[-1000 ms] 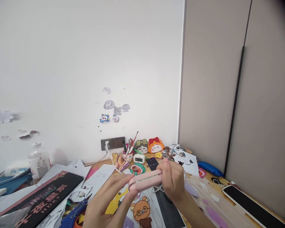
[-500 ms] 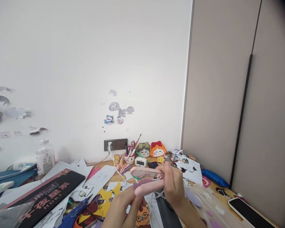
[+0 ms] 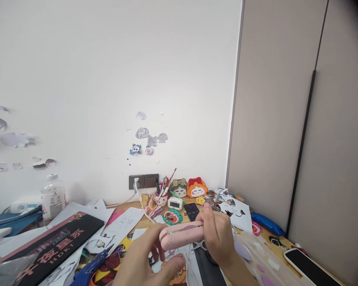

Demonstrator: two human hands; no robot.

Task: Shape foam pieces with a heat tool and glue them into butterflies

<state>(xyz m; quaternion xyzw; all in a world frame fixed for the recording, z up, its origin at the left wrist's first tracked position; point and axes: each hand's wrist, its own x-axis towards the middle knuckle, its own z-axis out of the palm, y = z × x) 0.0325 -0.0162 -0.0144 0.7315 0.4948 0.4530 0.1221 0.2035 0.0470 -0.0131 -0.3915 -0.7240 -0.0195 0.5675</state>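
Pink tool [image 3: 182, 238]: above the desk [image 3: 265, 240], halves nearly together, purple bit [image 3: 187, 227] between.
Right hand [image 3: 216, 230]: curled tight round tool's right end.
Left hand [image 3: 143, 254]: thumb and fingers wide apart, at left end; contact unclear.
Risk: loosened squeeze might drop purple bit; stray left fingertip could get pinched.

Looks bare wherever visible. Has slender fingers [image 3: 149, 237] and a blunt, rounded thumb [image 3: 172, 268] on the left hand [image 3: 139, 256]; has a similarly rounded thumb tip [image 3: 207, 208] on the right hand [image 3: 216, 232]. Narrows at the right wrist [image 3: 226, 256], continuing into a smooth, bare forearm [image 3: 239, 275]. Shows nails too small to judge.
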